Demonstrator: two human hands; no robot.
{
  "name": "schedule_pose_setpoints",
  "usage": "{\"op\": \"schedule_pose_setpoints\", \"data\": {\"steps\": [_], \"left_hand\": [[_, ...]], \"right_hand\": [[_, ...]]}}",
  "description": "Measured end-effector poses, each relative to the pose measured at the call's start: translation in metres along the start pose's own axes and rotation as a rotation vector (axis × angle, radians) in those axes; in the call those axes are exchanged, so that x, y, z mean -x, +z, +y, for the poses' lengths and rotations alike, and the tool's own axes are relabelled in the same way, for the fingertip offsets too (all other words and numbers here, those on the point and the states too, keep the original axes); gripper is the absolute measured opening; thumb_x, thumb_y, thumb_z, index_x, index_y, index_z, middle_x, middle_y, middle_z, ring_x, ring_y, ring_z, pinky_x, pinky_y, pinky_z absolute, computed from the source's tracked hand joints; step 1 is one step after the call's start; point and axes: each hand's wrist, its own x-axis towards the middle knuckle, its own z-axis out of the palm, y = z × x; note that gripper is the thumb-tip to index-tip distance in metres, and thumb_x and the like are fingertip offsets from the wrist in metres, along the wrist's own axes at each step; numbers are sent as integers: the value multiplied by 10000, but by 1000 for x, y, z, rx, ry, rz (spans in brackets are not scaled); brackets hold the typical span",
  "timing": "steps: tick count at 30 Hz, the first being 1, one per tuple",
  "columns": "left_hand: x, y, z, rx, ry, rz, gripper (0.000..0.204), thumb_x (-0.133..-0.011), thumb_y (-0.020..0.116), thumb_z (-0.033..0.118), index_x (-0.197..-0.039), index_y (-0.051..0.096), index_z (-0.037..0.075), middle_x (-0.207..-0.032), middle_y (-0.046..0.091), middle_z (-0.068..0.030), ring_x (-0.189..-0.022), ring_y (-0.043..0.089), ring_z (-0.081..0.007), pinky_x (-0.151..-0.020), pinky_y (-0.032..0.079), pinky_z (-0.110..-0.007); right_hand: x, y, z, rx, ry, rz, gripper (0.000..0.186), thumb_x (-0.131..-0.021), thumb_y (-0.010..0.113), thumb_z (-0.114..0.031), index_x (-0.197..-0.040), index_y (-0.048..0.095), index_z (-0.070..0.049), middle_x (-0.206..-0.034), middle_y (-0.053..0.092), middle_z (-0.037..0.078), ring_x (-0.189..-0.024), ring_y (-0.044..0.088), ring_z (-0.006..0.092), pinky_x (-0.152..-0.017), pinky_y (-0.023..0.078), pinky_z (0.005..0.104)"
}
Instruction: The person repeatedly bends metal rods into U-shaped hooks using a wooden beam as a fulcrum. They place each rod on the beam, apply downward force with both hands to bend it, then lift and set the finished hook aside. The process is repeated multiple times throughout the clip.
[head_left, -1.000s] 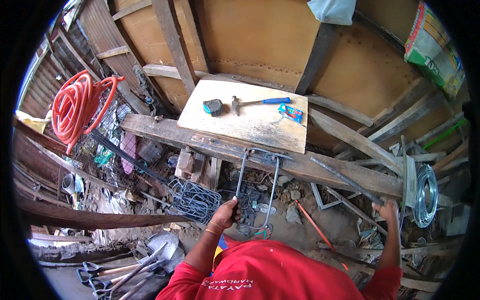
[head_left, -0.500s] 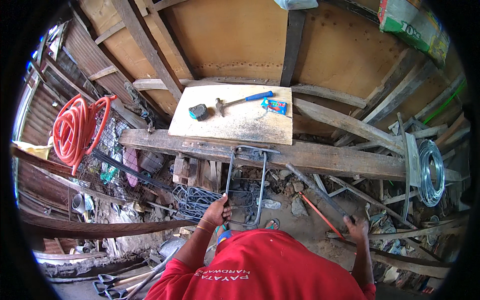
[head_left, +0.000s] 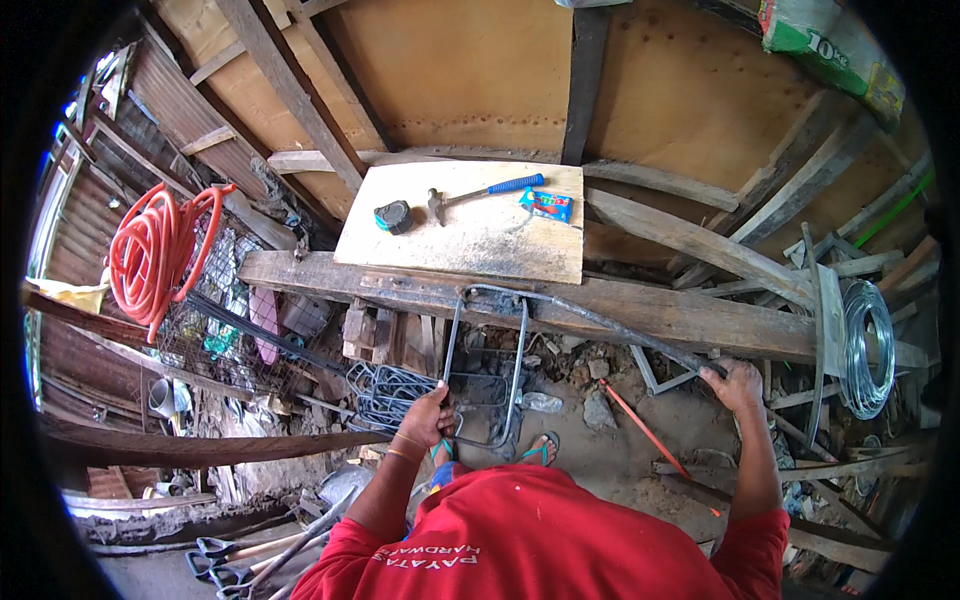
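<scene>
My left hand (head_left: 428,415) is closed around the near left part of a metal rod bent into a rectangular frame (head_left: 519,365). The frame's far side rests at metal pegs on a thick wooden beam (head_left: 690,325). My right hand (head_left: 738,385) grips the near end of a long dark metal bar (head_left: 640,343). That bar slants up and left across the beam to the frame's far side; how they meet is too small to tell. Left of the frame lies a pile of similar bent rods (head_left: 388,392).
Behind the beam a pale board (head_left: 480,245) carries a claw hammer (head_left: 485,196), a tape measure (head_left: 393,217) and a blue packet (head_left: 546,205). An orange hose coil (head_left: 160,255) hangs left, a wire coil (head_left: 866,350) right. An orange rod (head_left: 640,425) lies on the ground.
My right hand has moved forward and slightly right, swinging the dark bar's near end away from me and its far end onto the frame's far side. My left hand stays on the frame.
</scene>
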Motion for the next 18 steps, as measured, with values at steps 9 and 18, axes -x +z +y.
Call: {"op": "schedule_pose_setpoints", "data": {"steps": [9,18], "left_hand": [[5,5,5,6,6,35,471,-1070,460,507,-712,404,206,-538,315,40,-437,273,-129,-443,208,-316],[6,6,6,-34,-2,46,487,-1081,419,501,-693,386,210,-549,273,51,-457,248,-128,-464,220,-322]], "right_hand": [[-48,-24,-28,15,-65,-73,594,-917,593,-611,-1051,768,-60,-1010,724,245,-1003,683,435,-914,521,527],[-63,-20,-55,-44,-140,-126,605,-916,605,-621,-1092,769,-66,-1104,711,258,-1088,643,457,-968,495,518]]}}
